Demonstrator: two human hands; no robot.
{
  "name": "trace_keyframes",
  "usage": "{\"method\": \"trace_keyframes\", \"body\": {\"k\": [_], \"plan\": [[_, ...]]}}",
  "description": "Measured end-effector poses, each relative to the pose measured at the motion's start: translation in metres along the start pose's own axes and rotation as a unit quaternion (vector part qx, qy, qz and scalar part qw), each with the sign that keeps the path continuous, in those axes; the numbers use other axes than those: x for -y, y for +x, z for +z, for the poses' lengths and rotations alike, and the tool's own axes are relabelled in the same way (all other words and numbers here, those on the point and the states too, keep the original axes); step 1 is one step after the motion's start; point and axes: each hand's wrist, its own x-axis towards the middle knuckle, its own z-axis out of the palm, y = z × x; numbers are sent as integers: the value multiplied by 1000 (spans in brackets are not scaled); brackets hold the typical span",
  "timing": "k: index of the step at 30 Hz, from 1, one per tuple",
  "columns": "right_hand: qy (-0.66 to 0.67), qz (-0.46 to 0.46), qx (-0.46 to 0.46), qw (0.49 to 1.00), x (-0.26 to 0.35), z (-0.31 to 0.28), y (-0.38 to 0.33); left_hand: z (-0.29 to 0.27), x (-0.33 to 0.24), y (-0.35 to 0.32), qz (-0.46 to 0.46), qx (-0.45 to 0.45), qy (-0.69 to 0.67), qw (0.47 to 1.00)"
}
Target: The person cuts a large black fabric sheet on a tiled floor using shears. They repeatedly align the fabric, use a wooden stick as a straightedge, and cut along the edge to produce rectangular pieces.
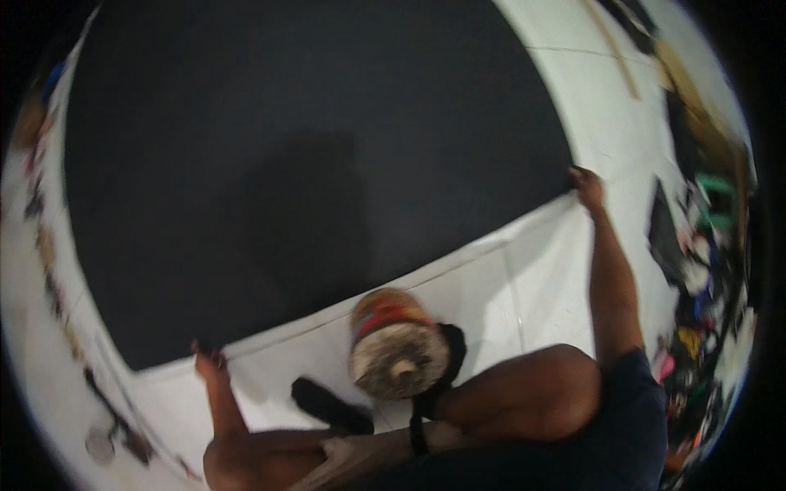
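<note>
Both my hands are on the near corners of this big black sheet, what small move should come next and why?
Probably pull both corners evenly toward you: the left hand and right hand each pinch a corner of the black sheet, which lies flat on the white floor.

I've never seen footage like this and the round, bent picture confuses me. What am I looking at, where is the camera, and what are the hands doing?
This is one picture from a wide fisheye camera worn on a person's head, looking down, so straight edges curve. No machine is here, only two bare hands. The left hand and the right hand each grip a corner of the near edge of a large black sheet spread on the white tiled floor. Whether it is cloth or a mat, I cannot tell. Between the person's bent knees hangs a round drum-like object with red and yellow bands, on a black strap. Blurred colourful clutter lines the right side.
</note>
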Motion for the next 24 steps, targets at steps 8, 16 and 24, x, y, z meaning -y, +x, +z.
{"method": "trace_keyframes", "body": {"k": [8,16,24], "plan": [[55,197,53,977,-4,-15,-2,27,-11,-34,82,-31,-78,993],[66,199,49,977,-16,-25,-4,24,5,-28,106,-5,-74,992],[97,165,51,980,-35,-16,12,22,9,-27,78,-58,-71,993]]}}
